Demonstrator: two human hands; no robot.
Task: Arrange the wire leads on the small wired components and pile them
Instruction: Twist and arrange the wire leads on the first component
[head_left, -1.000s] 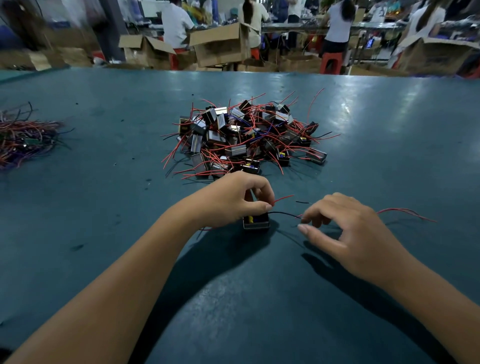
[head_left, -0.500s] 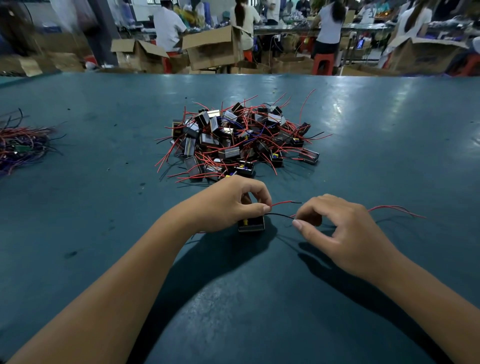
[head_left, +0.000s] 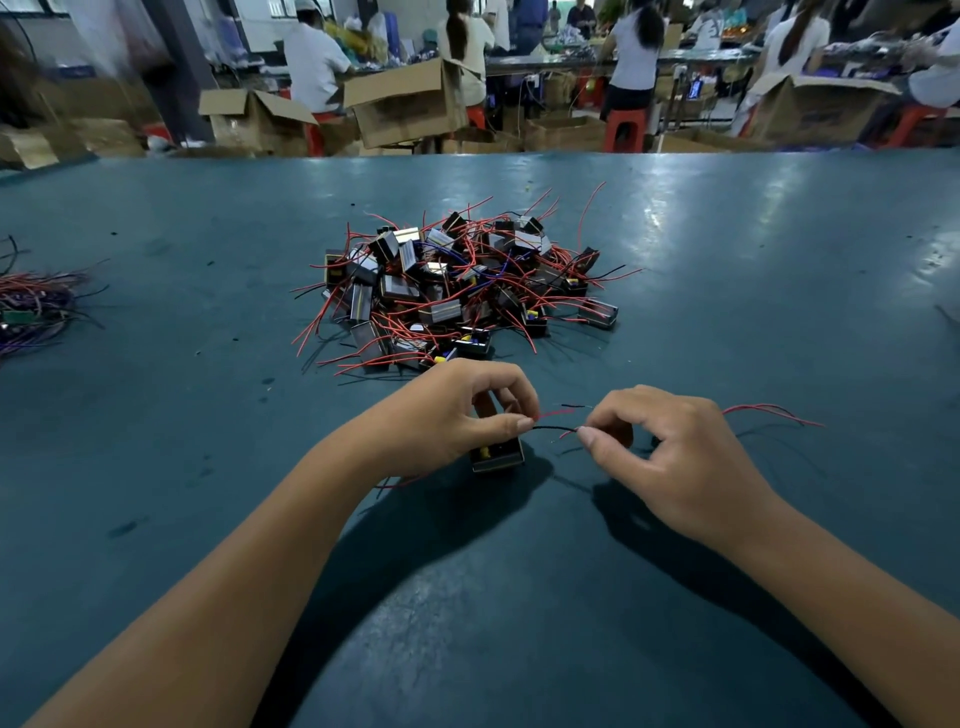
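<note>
Two bare hands worked near the middle of the dark teal tabletop (head_left: 727, 249), toward its near edge. As I watched through the head camera, the left hand (head_left: 447, 415) was clenched over a small black box-shaped wired component (head_left: 497, 455) that sat on the surface, with thumb and forefinger pinched where its leads came out. A thin black wire lead (head_left: 553, 428) ran from that pinch across to the right hand (head_left: 675, 457), whose thumb and forefinger tips were closed on the lead's far end. A short red wire lead (head_left: 557, 414) stuck out just above the black one, between the two hands, and I could not tell whether either hand touched it. More thin red wires (head_left: 774, 413) trailed out to the right from behind the right hand, lying on the surface.

Just beyond the left hand, toward the far edge, lay the loose heap of small metal-and-black wired components with tangled red leads (head_left: 457, 286), its nearest pieces almost touching the knuckles. At the left edge lay a separate tangle of red and purple wires (head_left: 36, 306), well apart from the hands. Past the far edge stood open brown cardboard boxes (head_left: 405, 109), and people worked at other benches.
</note>
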